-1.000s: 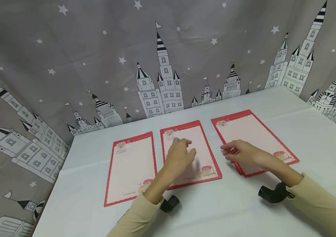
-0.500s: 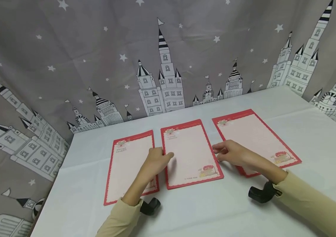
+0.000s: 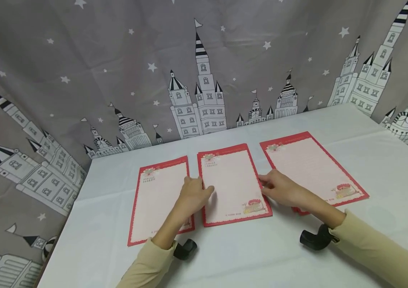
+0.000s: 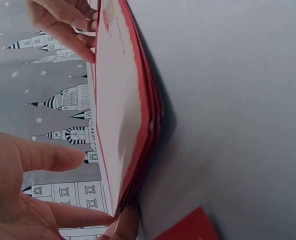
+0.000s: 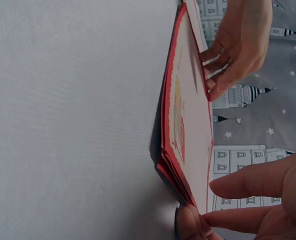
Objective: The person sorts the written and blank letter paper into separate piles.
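A stack of red-bordered paper sheets, printed with a flower and a small picture, lies at mid-table. My left hand is at its left edge, fingertips against the side and thumb raised over the top sheet. On the opposite edge my right hand touches the stack with its fingertips. The left wrist view shows the layered sheets slightly fanned, with the left index finger extended to the edge. In the right wrist view the right thumb stays apart from the paper, while fingertips meet the stack's side.
Similar red-bordered sheets lie on each side: a left stack partly covered by my left hand, and a right stack partly under my right forearm. A white cloth covers the table. Behind it hangs a grey castle-print curtain.
My left hand has moved left from over the middle stack to its left edge. The right hand has shifted left from the right stack to the middle stack's right edge.
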Demonstrator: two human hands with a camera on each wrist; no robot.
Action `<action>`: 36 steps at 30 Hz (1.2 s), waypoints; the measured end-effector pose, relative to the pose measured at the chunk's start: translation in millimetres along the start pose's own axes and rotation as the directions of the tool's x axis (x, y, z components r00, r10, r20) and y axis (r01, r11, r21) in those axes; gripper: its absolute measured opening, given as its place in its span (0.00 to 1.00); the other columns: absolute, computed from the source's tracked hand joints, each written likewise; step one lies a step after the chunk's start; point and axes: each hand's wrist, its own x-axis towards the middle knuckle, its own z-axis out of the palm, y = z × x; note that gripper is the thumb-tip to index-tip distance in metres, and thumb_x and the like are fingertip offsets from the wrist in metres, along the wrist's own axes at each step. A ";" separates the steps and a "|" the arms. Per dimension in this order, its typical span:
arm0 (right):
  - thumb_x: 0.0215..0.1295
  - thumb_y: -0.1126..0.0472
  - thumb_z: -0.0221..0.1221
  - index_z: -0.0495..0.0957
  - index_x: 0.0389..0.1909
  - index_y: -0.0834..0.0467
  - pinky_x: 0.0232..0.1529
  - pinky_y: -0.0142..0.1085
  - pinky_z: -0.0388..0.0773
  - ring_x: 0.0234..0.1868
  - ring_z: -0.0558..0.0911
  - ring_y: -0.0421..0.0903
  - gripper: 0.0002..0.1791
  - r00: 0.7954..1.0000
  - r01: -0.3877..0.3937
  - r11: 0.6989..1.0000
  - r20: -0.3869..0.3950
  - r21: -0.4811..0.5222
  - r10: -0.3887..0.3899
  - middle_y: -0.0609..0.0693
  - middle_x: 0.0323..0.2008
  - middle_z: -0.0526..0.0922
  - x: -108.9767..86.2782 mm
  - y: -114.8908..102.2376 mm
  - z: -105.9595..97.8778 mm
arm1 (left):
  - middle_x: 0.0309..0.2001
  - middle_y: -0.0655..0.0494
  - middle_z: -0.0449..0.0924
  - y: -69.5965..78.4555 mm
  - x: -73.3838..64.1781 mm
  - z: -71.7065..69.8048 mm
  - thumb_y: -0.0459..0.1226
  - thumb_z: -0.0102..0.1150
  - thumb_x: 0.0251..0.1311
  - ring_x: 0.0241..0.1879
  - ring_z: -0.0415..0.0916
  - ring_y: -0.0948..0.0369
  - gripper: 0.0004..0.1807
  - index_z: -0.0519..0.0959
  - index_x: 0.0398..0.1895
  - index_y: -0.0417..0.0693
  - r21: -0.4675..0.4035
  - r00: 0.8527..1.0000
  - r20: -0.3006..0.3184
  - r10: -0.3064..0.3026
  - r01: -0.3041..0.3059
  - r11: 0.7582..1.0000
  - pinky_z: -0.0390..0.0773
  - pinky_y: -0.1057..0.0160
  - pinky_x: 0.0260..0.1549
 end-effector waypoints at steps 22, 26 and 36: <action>0.69 0.68 0.62 0.69 0.70 0.75 0.43 0.42 0.84 0.47 0.82 0.55 0.31 0.986 -0.068 0.996 -0.146 0.054 0.075 0.69 0.55 0.78 2.2 -11.1 5.8 | 0.62 0.32 0.77 0.5 0.0 -0.9 0.30 0.62 0.67 0.45 0.77 0.49 0.34 0.66 0.74 0.28 -0.130 0.999 -0.039 0.022 -0.027 0.991 0.81 0.62 0.31; 0.68 0.68 0.63 0.64 0.74 0.74 0.43 0.38 0.84 0.45 0.83 0.53 0.35 0.989 -0.078 0.990 -0.118 0.118 0.092 0.70 0.58 0.78 2.8 -12.0 4.5 | 0.63 0.33 0.76 -0.6 -1.6 0.5 0.30 0.64 0.66 0.50 0.78 0.47 0.37 0.63 0.77 0.31 -0.149 1.000 -0.023 0.021 -0.024 0.989 0.83 0.59 0.35; 0.68 0.71 0.64 0.57 0.79 0.64 0.42 0.30 0.82 0.37 0.82 0.47 0.41 0.986 -0.081 0.966 -0.122 0.247 0.114 0.67 0.59 0.72 2.2 -12.2 2.2 | 0.58 0.39 0.74 -1.0 -5.2 -1.9 0.27 0.62 0.67 0.51 0.75 0.48 0.40 0.58 0.81 0.40 -0.250 1.000 -0.010 0.025 -0.027 0.968 0.83 0.59 0.38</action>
